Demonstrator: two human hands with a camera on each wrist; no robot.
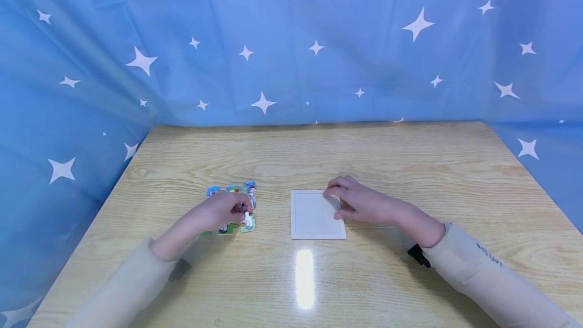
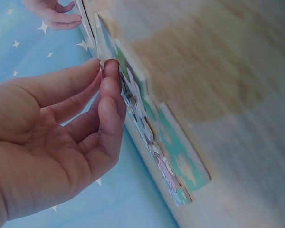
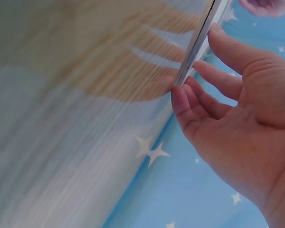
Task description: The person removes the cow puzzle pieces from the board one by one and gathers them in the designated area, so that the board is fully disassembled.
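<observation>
My left hand (image 1: 224, 208) is over a cluster of colourful puzzle pieces (image 1: 234, 188) left of centre. Its thumb and fingertips pinch a thin puzzle piece (image 1: 248, 222) with a white figure on green, at the cluster's right side. Part of the cluster is hidden under that hand. To the right lies a flat white square tray (image 1: 314, 214) with a low raised rim, its inside bare. My right hand (image 1: 357, 200) holds the tray's far right corner, thumb on the right side, fingers at the far edge. Seen from the right wrist, the fingertips (image 3: 179, 97) curl at the tray's thin edge.
Both lie on a light wood-grain table (image 1: 410, 166). A blue cloth (image 1: 319, 75) with white stars hangs behind the table and along its sides. A bright light reflection (image 1: 305, 277) shows on the tabletop in front of the tray.
</observation>
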